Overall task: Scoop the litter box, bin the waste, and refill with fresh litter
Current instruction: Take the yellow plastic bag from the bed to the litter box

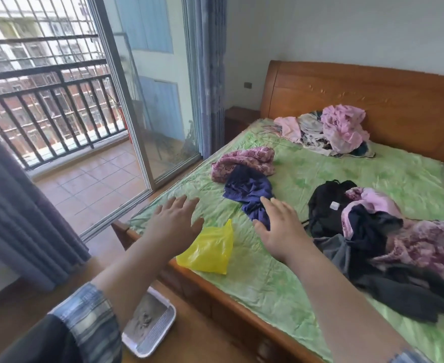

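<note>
A white litter box (167,324) with grey litter sits on the wooden floor beside the bed, partly hidden behind my left forearm. A yellow plastic bag (210,251) lies on the green sheet at the bed's near edge. My left hand (175,221) hovers with fingers spread just left of and above the bag, holding nothing. My right hand (278,227) is stretched out flat to the right of the bag, its fingers over a dark blue garment (249,192). No scoop is in sight.
The wooden bed (373,100) carries several piles of clothes: pink ones (341,129) by the headboard, black and purple ones (373,231) at right. An open sliding glass door (147,113) leads to a tiled balcony with railing. Grey curtains (19,205) hang at left.
</note>
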The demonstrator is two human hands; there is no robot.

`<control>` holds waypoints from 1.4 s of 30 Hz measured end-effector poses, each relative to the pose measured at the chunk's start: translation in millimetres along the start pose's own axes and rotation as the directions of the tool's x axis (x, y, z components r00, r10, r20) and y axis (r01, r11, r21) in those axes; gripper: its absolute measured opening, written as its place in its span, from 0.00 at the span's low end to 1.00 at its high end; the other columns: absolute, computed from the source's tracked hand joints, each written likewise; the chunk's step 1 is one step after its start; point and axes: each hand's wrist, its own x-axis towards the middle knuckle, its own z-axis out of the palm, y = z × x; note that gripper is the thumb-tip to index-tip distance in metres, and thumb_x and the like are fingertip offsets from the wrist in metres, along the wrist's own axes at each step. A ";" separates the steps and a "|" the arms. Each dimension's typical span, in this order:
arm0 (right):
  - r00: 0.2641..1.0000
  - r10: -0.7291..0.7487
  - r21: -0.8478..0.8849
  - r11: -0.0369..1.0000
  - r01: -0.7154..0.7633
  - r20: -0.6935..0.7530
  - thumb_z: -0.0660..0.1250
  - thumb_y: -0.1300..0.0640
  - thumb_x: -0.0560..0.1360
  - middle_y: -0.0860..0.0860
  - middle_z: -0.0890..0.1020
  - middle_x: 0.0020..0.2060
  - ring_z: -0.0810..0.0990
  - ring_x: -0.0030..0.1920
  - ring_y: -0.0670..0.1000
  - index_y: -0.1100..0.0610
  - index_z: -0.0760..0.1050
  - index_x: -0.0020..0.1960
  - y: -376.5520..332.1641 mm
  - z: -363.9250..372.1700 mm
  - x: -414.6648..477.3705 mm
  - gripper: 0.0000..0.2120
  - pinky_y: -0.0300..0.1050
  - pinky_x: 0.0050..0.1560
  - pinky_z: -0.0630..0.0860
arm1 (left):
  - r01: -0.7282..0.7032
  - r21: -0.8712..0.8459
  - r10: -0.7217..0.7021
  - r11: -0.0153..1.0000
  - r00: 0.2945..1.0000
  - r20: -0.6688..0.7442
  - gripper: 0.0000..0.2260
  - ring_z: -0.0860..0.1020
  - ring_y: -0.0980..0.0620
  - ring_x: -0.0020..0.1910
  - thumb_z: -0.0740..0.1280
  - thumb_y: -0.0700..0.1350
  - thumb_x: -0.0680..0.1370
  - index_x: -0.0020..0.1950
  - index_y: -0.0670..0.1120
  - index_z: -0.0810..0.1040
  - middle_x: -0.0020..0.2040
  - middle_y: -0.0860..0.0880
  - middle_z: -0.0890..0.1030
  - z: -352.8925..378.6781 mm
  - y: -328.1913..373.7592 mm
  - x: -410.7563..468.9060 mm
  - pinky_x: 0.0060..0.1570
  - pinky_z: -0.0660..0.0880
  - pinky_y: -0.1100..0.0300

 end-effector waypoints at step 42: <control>0.554 0.623 0.015 0.657 -0.754 0.553 0.67 0.54 0.78 0.57 0.65 0.76 0.67 0.73 0.59 0.55 0.59 0.78 76.3 396.0 373.1 0.32 0.51 0.71 0.66 | 0.358 -0.103 -0.137 0.928 0.585 0.800 0.26 0.76 0.42 0.60 0.60 0.51 0.80 0.77 0.48 0.60 0.71 0.42 0.70 410.3 -210.6 341.6 0.55 0.77 0.48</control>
